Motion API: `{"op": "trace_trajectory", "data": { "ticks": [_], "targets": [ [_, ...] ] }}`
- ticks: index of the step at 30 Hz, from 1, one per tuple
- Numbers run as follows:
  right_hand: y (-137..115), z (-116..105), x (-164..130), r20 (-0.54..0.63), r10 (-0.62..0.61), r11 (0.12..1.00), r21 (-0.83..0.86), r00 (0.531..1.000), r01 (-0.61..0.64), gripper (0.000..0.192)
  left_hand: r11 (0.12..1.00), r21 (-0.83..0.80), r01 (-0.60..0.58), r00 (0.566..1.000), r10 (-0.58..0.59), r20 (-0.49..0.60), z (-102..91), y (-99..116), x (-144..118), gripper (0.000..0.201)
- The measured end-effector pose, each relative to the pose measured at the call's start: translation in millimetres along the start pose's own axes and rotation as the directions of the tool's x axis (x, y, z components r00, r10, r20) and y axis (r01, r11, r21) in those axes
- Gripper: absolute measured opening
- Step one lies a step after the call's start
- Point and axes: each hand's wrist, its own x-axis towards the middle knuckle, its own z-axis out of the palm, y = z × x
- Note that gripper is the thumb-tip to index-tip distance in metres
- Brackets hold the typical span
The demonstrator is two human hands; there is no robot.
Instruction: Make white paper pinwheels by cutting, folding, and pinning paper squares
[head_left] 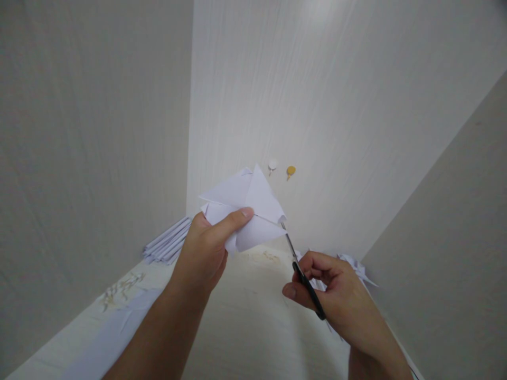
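Observation:
My left hand pinches a folded white paper, its thumb lying across the middle where the folded flaps meet. The paper is held up above the table, with pointed corners at the top and right. In my right hand is a pair of scissors with black handles. Their blades point up and to the left, and the tips are at the paper's right corner. Whether the blades are cutting into the paper or only touching it, I cannot tell.
Rolled or folded white papers are stacked at the left, against the panel. Small pale scraps and a flat white sheet lie nearer. Cut paper pieces sit behind my right hand. A white hook and a yellow hook are on the back panel.

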Motion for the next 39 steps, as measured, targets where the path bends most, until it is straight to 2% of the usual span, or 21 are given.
{"op": "trace_trajectory", "data": {
  "ticks": [5,16,24,27,29,30,32,34,36,37,39],
  "targets": [
    [2.0,1.9,0.0,0.004,0.017,0.999,0.051,1.0,-0.017,0.043,1.0,-0.003,-0.001,1.0,0.001,-0.01,-0.6,-0.9,0.8,0.035],
    [5.6,1.9,1.9,-0.014,-0.026,0.999,0.04,1.0,0.026,0.043,1.0,-0.001,-0.001,1.0,0.001,-0.026,-0.5,-2.5,0.9,0.038],
    [6.5,2.6,2.0,-0.019,0.0,1.0,0.001,1.0,0.0,0.046,1.0,0.024,-0.014,0.999,0.014,-0.034,-5.0,-5.6,4.5,0.032],
    [9.6,-2.7,3.7,0.052,0.062,0.997,-0.041,0.997,-0.06,0.042,0.996,0.082,-0.036,0.998,0.04,-0.047,-11.5,-9.2,8.2,0.029],
    [13.4,-9.5,6.0,0.08,0.078,0.996,-0.046,0.994,-0.074,0.038,0.983,0.177,-0.049,0.996,0.06,-0.059,-16.2,-10.3,9.7,0.03],
    [15.6,-13.2,7.3,0.073,0.074,0.997,-0.028,0.995,-0.072,0.037,0.969,0.244,-0.04,0.998,0.052,-0.043,-18.1,-10.1,10.0,0.03],
    [19.8,-19.5,9.8,-0.014,0.038,0.997,0.063,0.999,-0.037,0.037,0.92,0.393,-0.012,0.999,-0.009,0.05,-20.6,-8.5,9.7,0.024],
    [22.6,-22.2,11.2,-0.174,-0.017,0.98,0.193,0.985,0.051,0.035,0.848,0.529,0.013,0.971,-0.136,0.196,-21.1,-6.8,8.6,0.016],
    [23.2,-20.7,10.9,-0.317,-0.064,0.941,0.296,0.946,0.163,0.029,0.777,0.63,0.021,0.91,-0.276,0.309,-20.6,-6.5,7.1,0.013],
    [22.6,-18.9,10.2,-0.353,-0.079,0.919,0.336,0.932,0.205,0.027,0.745,0.667,0.023,0.877,-0.336,0.345,-20.1,-7.0,6.4,0.014],
    [20.3,-14.9,8.2,-0.352,-0.099,0.887,0.394,0.931,0.243,0.028,0.696,0.718,0.018,0.82,-0.421,0.388,-19.4,-9.1,5.1,0.013]
  ]
}}
